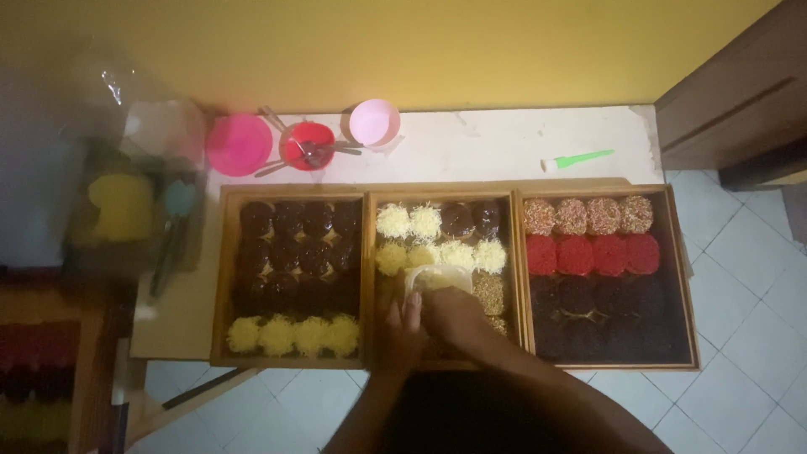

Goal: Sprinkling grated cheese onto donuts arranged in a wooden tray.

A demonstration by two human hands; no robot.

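Note:
Three wooden trays of round topped treats sit side by side on a white table. Over the lower part of the middle tray (366, 277), my left hand (403, 332) and my right hand (454, 315) are close together. They hold a small clear plastic bag of pale yellow shreds (435, 277) above the treats. Cheese-topped pieces (424, 223) and dark chocolate pieces (471, 219) fill that tray's upper rows. Brown crumb-topped pieces (490, 292) lie right of my hands.
The left tray (220, 277) holds dark treats and a yellow row. The right tray (683, 277) holds sprinkled, red and dark ones. Pink bowls (239, 145), a red bowl with spoons (307, 145) and a green-handled tool (580, 158) lie behind. Tiled floor lies at right.

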